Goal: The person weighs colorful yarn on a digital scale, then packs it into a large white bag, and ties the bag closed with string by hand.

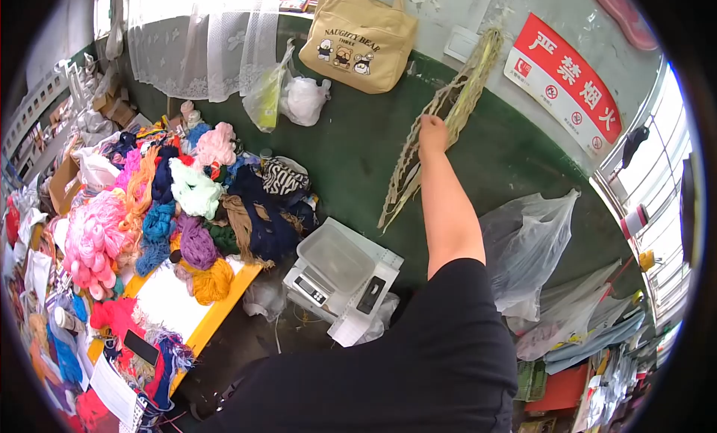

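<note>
My right hand [433, 136] reaches up to the wall, fingers closed around part of a hanging bundle of pale yellow-green strands [478, 75]. The bundle looks dry and is fixed near the top of the wall, beside a white switch plate [460, 43]. Some thin, crinkled strands [399, 172] trail down and to the left past my fingers. To the right of the bundle is a red and white sign [564, 78] with Chinese characters. My left hand is out of view.
Colourful yarn skeins [198, 239] cover a yellow-edged table [213, 321] at left, with a black phone [142, 347] among them. A scale with a clear tray [336, 257] stands below. A tan tote bag [358, 41] and plastic bags [530, 239] hang on the wall.
</note>
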`<state>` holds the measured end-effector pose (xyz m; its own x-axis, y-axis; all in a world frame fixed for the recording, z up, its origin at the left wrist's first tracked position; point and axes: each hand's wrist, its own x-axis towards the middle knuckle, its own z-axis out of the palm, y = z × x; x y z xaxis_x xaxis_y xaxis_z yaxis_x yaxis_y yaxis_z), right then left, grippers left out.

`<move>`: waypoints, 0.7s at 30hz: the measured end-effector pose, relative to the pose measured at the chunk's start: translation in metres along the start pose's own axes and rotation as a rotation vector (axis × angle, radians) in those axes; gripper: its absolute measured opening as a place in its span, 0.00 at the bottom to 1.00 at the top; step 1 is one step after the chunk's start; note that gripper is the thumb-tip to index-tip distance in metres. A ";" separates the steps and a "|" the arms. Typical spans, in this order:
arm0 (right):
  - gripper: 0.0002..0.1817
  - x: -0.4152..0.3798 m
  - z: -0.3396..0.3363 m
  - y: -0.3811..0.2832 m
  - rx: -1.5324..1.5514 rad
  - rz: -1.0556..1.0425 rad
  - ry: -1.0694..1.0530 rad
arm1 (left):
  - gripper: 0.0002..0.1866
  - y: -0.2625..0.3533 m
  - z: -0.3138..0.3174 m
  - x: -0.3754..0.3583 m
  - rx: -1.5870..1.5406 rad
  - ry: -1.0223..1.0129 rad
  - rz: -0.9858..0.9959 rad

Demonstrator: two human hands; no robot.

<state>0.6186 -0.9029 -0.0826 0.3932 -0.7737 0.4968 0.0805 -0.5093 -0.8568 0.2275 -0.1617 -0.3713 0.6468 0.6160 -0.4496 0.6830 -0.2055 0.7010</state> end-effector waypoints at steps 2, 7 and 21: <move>0.15 -0.016 -0.007 -0.042 -0.078 0.005 0.092 | 0.17 0.001 -0.004 0.000 -0.032 -0.009 -0.019; 0.09 -0.065 -0.042 -0.175 0.771 -0.422 0.305 | 0.17 -0.001 -0.014 -0.001 -0.144 -0.023 -0.071; 0.14 -0.556 -0.018 -0.302 0.255 0.106 -2.813 | 0.46 0.146 -0.063 -0.080 -1.195 -1.390 0.413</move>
<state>0.3592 -0.3257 -0.0973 -0.0925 0.9253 -0.3677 -0.0359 -0.3721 -0.9275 0.2539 -0.1934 -0.1982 0.8839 -0.4288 0.1866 0.2636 0.7865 0.5585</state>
